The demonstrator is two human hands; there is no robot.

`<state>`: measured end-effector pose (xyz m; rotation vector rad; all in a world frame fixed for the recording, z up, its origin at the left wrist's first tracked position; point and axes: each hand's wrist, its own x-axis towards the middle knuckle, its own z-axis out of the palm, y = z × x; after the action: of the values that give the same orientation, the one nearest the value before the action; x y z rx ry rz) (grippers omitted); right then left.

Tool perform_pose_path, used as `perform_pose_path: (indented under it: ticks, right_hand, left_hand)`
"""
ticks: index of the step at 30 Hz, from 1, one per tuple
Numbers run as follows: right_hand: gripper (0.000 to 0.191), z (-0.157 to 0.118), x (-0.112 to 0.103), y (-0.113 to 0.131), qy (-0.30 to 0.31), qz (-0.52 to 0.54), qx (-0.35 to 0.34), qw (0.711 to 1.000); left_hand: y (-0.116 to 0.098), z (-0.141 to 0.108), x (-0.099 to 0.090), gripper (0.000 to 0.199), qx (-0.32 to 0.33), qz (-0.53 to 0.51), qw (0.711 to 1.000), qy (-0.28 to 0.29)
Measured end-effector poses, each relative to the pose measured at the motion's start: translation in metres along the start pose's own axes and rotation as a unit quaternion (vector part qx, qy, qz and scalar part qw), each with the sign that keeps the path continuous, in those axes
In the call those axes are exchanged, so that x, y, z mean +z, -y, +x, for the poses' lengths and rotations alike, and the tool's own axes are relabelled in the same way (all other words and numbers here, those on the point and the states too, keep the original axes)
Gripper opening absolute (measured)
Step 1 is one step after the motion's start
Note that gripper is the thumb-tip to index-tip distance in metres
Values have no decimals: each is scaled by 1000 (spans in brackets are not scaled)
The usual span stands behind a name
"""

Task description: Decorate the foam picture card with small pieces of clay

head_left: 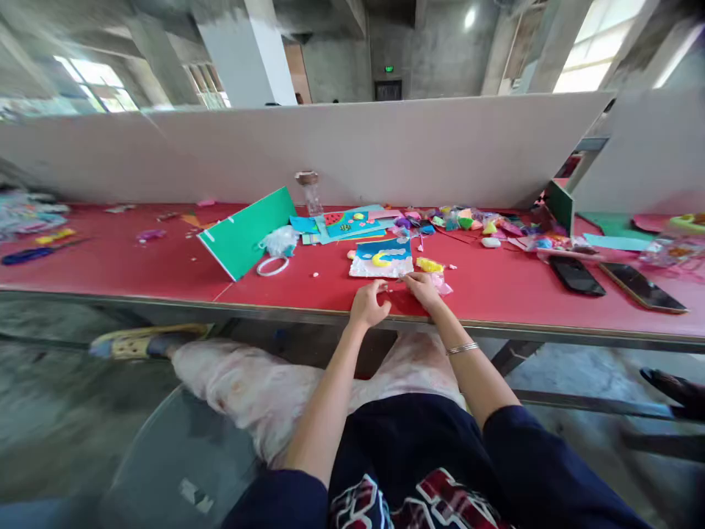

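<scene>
- Red bench point(308, 295) before you, carrying the blue-and-white card point(380, 272).
- Your left hand point(369, 304): fingers and thumb parted, just short of the card.
- Your right hand point(423, 291): fingers by the card's near right corner; I can't tell their grip.
- Yellow crescent point(375, 259) on the card, beyond your fingers.

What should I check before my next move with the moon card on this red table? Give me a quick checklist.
1. Card lying on the table in front of you: ok.
2. Yellow crescent on the card: ok.
3. Both hands near the card: ok; left hand and right hand are by its near edge.
4. What your fingertips hold: cannot tell; any piece there is too small to make out.
5. Space to the card's right free: not ok; a yellow packet and a pink packet lie there.
6. Phones away from your hands: ok; both lie well to the right.
</scene>
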<state>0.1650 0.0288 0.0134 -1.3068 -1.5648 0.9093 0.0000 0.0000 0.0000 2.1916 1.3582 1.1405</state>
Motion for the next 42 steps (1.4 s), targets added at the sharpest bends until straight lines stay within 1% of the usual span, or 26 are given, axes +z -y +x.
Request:
perform_pose_path:
  ticks: [4,9,22,28,31,36,42]
  right_hand:
    - [38,-1,-2,1,-4,-6,-1,1000]
    - [36,-1,-2,0,-3,0,-19,1000]
    - [33,-3,-1,2,-9,12,-17,1000]
    - [32,-2,-2,1,-5,7,-16,1000]
    - [30,-2,-2,1,-6,11,-22,1000]
    - [21,-4,-2,1,10,28,-47,998]
    - [26,-2,1,-1,47,-59,-69,995]
  left_hand:
    - [-1,-1,0,43,0,10,1000,6]
    - [-2,-1,-4,44,15,-16,999,39]
    - [1,0,-5,51,9,-59,997,56]
    - [-4,0,-6,52,13,-25,998,61]
    - [-3,0,-6,53,-1,-40,997,64]
    - [2,1,-7,52,-39,-92,993,63]
    - [2,0,-12,51,-73,-118,988,64]
